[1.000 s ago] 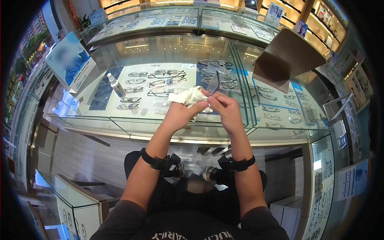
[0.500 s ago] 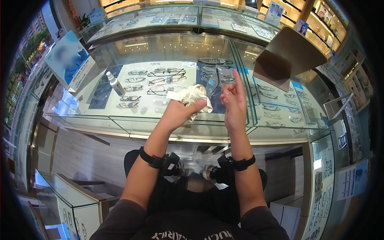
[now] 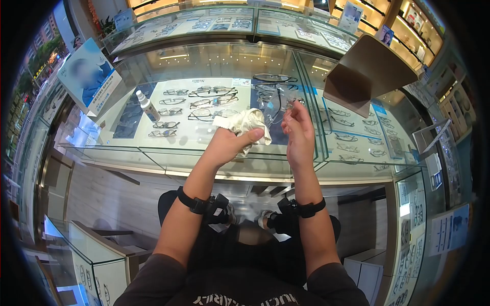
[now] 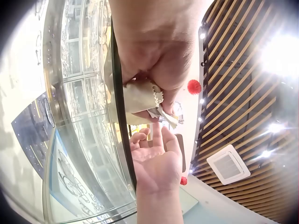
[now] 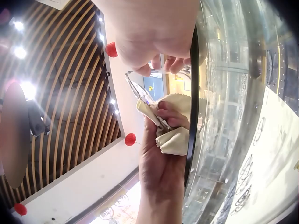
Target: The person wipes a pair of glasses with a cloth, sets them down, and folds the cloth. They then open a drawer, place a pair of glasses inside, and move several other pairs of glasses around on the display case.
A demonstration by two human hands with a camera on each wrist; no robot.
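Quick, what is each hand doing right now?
Left hand: grips the crumpled cream cleaning cloth.
Right hand: fingers pinch the thin dark-framed eyeglasses.

Cream cleaning cloth (image 3: 244,124), crumpled, bunched in left hand (image 3: 228,144), thumb across its front, loose corners sticking out past the fingers. Held up above the glass bench (image 3: 168,153), not touching it. Pair of glasses (image 3: 276,106), thin dark frame, clear lenses, partly wrapped in the cloth, one temple angled up toward right hand (image 3: 297,133) fingertips. Contact there unclear.
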